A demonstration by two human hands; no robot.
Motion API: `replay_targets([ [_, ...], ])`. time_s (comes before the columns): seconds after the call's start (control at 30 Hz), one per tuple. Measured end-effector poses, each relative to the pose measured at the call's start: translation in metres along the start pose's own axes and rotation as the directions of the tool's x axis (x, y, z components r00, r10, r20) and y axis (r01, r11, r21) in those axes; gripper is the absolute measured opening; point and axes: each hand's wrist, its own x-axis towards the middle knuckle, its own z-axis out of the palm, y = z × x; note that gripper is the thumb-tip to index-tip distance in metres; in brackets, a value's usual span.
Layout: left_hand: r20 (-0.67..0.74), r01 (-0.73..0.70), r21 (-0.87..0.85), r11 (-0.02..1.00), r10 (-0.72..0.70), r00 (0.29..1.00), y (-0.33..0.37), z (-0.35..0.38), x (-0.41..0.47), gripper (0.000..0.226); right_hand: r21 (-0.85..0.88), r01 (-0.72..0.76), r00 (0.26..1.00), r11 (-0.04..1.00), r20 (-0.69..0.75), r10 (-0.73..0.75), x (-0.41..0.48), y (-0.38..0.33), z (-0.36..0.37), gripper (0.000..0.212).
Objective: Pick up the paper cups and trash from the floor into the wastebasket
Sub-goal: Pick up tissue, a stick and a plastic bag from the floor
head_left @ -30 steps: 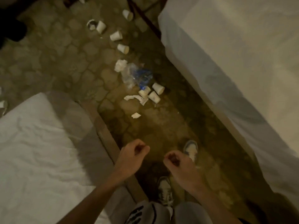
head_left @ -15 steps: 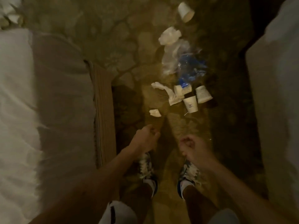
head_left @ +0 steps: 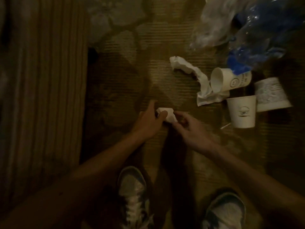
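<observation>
A small white paper scrap lies on the patterned carpet at the centre. My left hand pinches its left side with thumb and fingers. My right hand touches its right edge with curled fingers. To the right lie three white paper cups: one on its side, one with a printed logo, and one patterned cup. A crumpled white napkin stretches beside them. A clear and blue plastic bag sits at the upper right. No wastebasket is in view.
A ribbed bed base runs along the left edge. My two sneakers stand on the carpet below my hands. A thin white stick lies by the logo cup.
The view has dropped close to the floor. Both hands went down and forward from above my shoes to the small white scrap, and my left hand has taken hold of it.
</observation>
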Motion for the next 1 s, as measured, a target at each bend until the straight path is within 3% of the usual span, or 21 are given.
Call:
replay_targets([
  [0.13, -0.111, -0.16, -0.033, 0.987, 0.155, 0.982, -0.018, 0.018, 0.03, 0.018, -0.073, 0.111, 0.99, 0.991, -0.083, -0.117, 0.033, 0.017, 0.007, 0.045],
  [0.3, -0.166, -0.235, -0.145, 0.961, 0.211, 0.963, -0.026, 0.027, 0.041, 0.005, -0.274, 0.248, 0.936, 0.929, -0.18, -0.303, 0.044, 0.026, 0.009, 0.033],
  [0.4, -0.16, -0.269, -0.178, 0.947, 0.242, 0.957, -0.028, 0.026, 0.041, 0.007, -0.289, 0.274, 0.918, 0.917, -0.206, -0.339, 0.045, 0.028, 0.009, 0.03],
  [0.57, -0.141, -0.278, -0.243, 0.929, 0.25, 0.958, -0.026, 0.029, 0.037, 0.012, -0.117, 0.213, 0.943, 0.97, -0.236, -0.236, 0.041, 0.028, 0.006, 0.022],
  [0.77, -0.105, -0.225, -0.509, 0.831, 0.2, 0.974, -0.01, 0.043, 0.031, 0.014, 0.095, 0.259, 0.921, 0.961, -0.323, -0.216, 0.029, 0.029, -0.008, 0.017],
  [0.83, -0.073, -0.175, -0.574, 0.8, 0.162, 0.984, 0.002, 0.042, 0.028, 0.027, 0.09, 0.268, 0.92, 0.959, -0.319, -0.227, 0.026, 0.025, -0.015, 0.013],
  [0.93, 0.091, -0.033, -0.7, 0.713, 0.136, 0.986, 0.022, 0.042, 0.025, 0.041, 0.037, 0.311, 0.907, 0.95, -0.31, -0.285, 0.021, 0.019, -0.021, 0.012],
  [1.0, 0.068, -0.024, -0.663, 0.748, 0.093, 0.993, 0.029, 0.046, 0.026, 0.04, -0.005, 0.324, 0.906, 0.946, -0.286, -0.312, 0.017, 0.016, -0.026, 0.01],
])
